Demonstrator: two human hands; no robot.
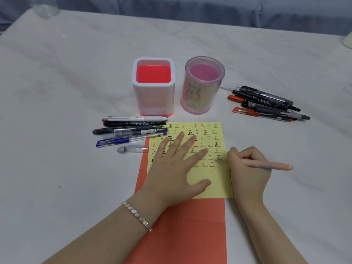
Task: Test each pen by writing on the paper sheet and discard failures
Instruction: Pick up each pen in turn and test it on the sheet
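Presses the yellow paper sheet flat on the worktop with the left grip, fingers spread. Pinches an orange pen in the right grip, tip seemingly touching the sheet near its right edge.

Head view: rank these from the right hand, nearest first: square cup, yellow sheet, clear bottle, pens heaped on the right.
1. Yellow sheet, beside the right hand, under the pen it holds.
2. Heap of pens, behind the hand, to the right.
3. Square cup, back left, beyond the sheet.
4. Clear bottle, far back-left corner.
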